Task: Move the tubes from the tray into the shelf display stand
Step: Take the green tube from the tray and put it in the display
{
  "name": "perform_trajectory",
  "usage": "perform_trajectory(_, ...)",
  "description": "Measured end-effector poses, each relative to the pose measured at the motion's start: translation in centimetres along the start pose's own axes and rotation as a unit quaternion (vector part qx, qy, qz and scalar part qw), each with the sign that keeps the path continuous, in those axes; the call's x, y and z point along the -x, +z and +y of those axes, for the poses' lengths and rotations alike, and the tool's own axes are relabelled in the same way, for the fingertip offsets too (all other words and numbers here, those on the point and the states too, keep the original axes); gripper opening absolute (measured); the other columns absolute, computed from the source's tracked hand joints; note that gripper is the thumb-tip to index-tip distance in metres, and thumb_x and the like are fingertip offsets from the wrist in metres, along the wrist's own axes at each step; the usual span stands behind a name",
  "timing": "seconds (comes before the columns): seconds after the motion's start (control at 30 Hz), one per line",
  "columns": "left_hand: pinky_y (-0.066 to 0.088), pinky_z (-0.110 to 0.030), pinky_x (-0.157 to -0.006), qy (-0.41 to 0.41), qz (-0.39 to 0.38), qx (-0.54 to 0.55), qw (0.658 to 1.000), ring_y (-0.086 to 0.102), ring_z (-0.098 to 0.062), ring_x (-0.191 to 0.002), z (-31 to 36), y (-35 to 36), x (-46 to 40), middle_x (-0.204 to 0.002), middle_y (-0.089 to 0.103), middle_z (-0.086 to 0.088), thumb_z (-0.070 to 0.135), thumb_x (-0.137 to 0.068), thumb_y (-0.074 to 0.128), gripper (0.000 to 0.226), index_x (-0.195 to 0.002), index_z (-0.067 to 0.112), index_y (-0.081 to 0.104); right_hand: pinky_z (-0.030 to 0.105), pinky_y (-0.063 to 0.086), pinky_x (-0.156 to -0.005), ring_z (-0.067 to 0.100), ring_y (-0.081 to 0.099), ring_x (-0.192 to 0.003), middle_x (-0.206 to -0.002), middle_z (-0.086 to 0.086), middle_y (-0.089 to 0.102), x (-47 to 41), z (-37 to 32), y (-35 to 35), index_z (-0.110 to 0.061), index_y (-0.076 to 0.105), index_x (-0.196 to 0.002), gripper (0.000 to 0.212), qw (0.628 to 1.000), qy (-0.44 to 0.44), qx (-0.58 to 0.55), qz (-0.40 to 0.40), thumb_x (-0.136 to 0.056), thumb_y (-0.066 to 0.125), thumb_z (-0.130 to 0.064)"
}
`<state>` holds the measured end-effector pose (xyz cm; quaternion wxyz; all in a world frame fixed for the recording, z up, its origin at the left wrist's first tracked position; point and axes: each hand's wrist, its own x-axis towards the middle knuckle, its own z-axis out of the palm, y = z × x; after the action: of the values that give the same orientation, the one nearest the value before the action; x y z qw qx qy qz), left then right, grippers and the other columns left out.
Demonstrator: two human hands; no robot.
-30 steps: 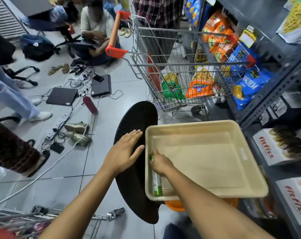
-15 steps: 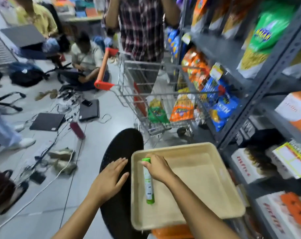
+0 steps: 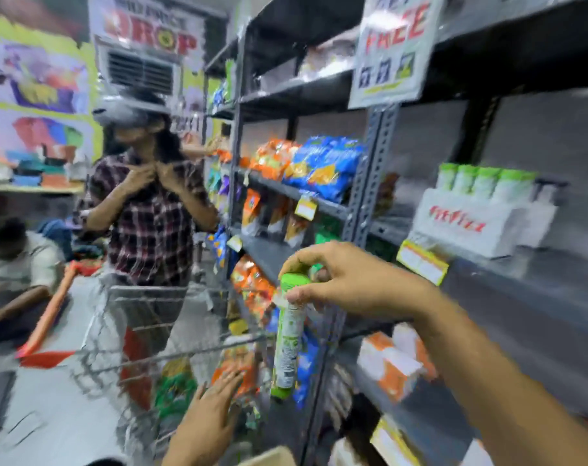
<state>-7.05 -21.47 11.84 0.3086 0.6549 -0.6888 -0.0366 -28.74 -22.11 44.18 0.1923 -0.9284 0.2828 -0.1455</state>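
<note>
My right hand (image 3: 350,284) grips a white-and-green tube (image 3: 290,334) by its green cap, and the tube hangs upright in the air in front of the grey shelf unit. The white display stand (image 3: 477,223) with red lettering sits on a shelf up and to the right, with a row of green-capped tubes (image 3: 481,181) standing in it. My left hand (image 3: 212,415) hovers low with fingers spread and nothing in it. Only a corner of the beige tray (image 3: 272,457) shows at the bottom edge. The picture is blurred by motion.
A wire shopping cart (image 3: 171,348) with snack bags stands in the aisle just left of the tube. A person in a plaid shirt (image 3: 151,227) stands behind it. Another person (image 3: 13,274) sits on the floor at left. Orange boxes (image 3: 397,361) fill the lower shelf.
My right hand has lifted the tube out of the tray and up toward the shelves. The view has swung upward, so the tray has dropped almost out of sight.
</note>
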Motion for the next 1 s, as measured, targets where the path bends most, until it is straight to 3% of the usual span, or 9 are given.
perform_trajectory(0.07, 0.003, -0.02, -0.107, 0.064, 0.029, 0.006, 0.997, 0.039, -0.015, -0.132, 4.1, -0.9, -4.9, -0.143, 0.045, 0.004, 0.039, -0.087, 0.034, 0.053, -0.137, 0.024, 0.047, 0.01, 0.044, -0.052, -0.004, 0.054, -0.046, -0.054, -0.023, 0.063, 1.3, -0.4, -4.7, -0.01, 0.069, -0.103, 0.02, 0.999, 0.029, 0.021, -0.017, -0.084, 0.072, -0.015)
perform_trajectory(0.17, 0.006, -0.017, -0.107, 0.17, 0.041, 0.03, 0.984, 0.044, -0.016, -0.126, 10.7, -2.3, -10.8, -0.133, 0.056, -0.003, 0.031, -0.085, 0.038, 0.05, -0.129, 0.015, 0.055, 0.011, 0.051, -0.057, -0.003, 0.061, -0.05, -0.052, -0.021, 0.065, 3.2, -1.0, -10.8, -0.008, 0.067, -0.112, 0.027, 0.995, 0.07, 0.061, -0.033, -0.084, 0.07, -0.006)
perform_trajectory(0.27, 0.001, -0.017, -0.11, 0.247, 0.056, 0.062, 0.965, 0.036, -0.012, -0.132, 17.1, -3.7, -15.4, -0.14, 0.048, 0.002, 0.035, -0.091, 0.034, 0.05, -0.134, 0.015, 0.05, 0.017, 0.056, -0.06, 0.002, 0.066, -0.056, -0.073, 0.0, 0.074, 4.9, -0.8, -15.5, -0.004, 0.066, -0.111, 0.03, 0.988, 0.113, 0.105, -0.019, -0.083, 0.067, 0.005)
perform_trajectory(0.37, 0.013, -0.025, -0.109, 0.318, 0.07, 0.071, 0.943, 0.04, -0.014, -0.13, 22.6, -4.0, -19.0, -0.138, 0.051, 0.0, 0.027, -0.084, 0.039, 0.051, -0.132, 0.016, 0.051, 0.015, 0.052, -0.056, 0.01, 0.065, -0.059, -0.101, 0.027, 0.069, 6.7, -0.5, -19.4, -0.006, 0.067, -0.107, 0.029, 0.98, 0.159, 0.121, 0.011, -0.081, 0.068, 0.006)
perform_trajectory(0.47, 0.019, -0.036, -0.108, 0.375, 0.076, 0.089, 0.92, 0.037, -0.014, -0.132, 27.3, -3.3, -21.6, -0.14, 0.046, 0.004, 0.025, -0.084, 0.042, 0.049, -0.132, 0.019, 0.047, 0.011, 0.047, -0.052, 0.013, 0.064, -0.061, -0.084, 0.014, 0.07, 8.5, -0.1, -22.0, -0.013, 0.068, -0.101, 0.019, 0.963, 0.205, 0.165, 0.059, -0.082, 0.074, -0.017)
perform_trajectory(0.57, 0.012, -0.028, -0.112, 0.412, 0.078, 0.108, 0.901, 0.03, -0.012, -0.137, 31.3, -2.3, -23.0, -0.145, 0.041, 0.004, 0.029, -0.088, 0.039, 0.05, -0.136, 0.017, 0.047, 0.023, 0.053, -0.057, 0.013, 0.061, -0.057, -0.076, 0.001, 0.067, 10.1, 0.6, -23.8, -0.014, 0.067, -0.094, 0.015, 0.941, 0.229, 0.227, 0.101, -0.089, 0.066, -0.028)
perform_trajectory(0.63, 0.003, -0.019, -0.111, 0.434, 0.079, 0.127, 0.888, 0.026, -0.009, -0.137, 34.0, -1.8, -23.5, -0.146, 0.036, 0.008, 0.035, -0.089, 0.034, 0.053, -0.138, 0.017, 0.045, 0.031, 0.055, -0.068, 0.015, 0.062, -0.058, -0.079, 0.002, 0.07, 11.4, 1.2, -25.0, -0.014, 0.067, -0.093, 0.014, 0.923, 0.249, 0.268, 0.123, -0.091, 0.062, -0.028)
perform_trajectory(0.77, 0.005, -0.016, -0.11, 0.469, 0.058, 0.174, 0.864, 0.024, -0.007, -0.137, 39.0, -0.5, -24.0, -0.146, 0.034, 0.011, 0.043, -0.092, 0.032, 0.054, -0.139, 0.019, 0.044, 0.021, 0.051, -0.064, 0.013, 0.066, -0.066, -0.089, 0.003, 0.074, 14.9, 1.7, -26.7, -0.015, 0.071, -0.098, 0.02, 0.883, 0.311, 0.313, 0.163, -0.091, 0.062, -0.031)
perform_trajectory(1.0, 0.025, -0.021, -0.106, 0.449, 0.031, 0.159, 0.878, 0.038, -0.013, -0.133, 45.4, 1.2, -24.4, -0.145, 0.044, 0.003, 0.056, -0.081, 0.015, 0.074, -0.139, 0.021, 0.045, 0.02, 0.046, -0.057, 0.008, 0.065, -0.058, -0.073, -0.004, 0.071, 21.1, 3.0, -29.4, -0.018, 0.073, -0.087, 0.024, 0.807, 0.415, 0.367, 0.206, -0.088, 0.062, -0.04)
